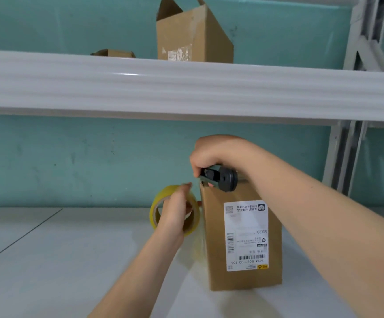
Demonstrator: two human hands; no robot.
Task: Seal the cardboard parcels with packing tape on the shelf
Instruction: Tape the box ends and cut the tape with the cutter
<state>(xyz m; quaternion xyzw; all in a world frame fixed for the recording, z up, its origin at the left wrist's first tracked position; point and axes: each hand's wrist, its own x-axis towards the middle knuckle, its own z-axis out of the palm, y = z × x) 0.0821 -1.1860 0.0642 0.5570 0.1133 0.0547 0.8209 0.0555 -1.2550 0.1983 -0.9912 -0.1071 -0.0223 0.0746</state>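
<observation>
Ideally the left hand (175,213), curled round the yellow tape roll (160,196) just beside the parcel (216,239) standing on the shelf (71,249), keeps tension while the right hand (211,152), gripping the dark cutter (223,179) at the parcel's top corner, slices cleanly.

We see a pale lower shelf (83,260), crossed by a thin dark seam (21,237) at its left. On it one tall cardboard parcel (214,249) stands upright, its white label (246,235) facing us upside down. On the upper shelf (186,88) we find an open box (193,35) with raised flaps and, apart to its left, a low box (113,53).
</observation>
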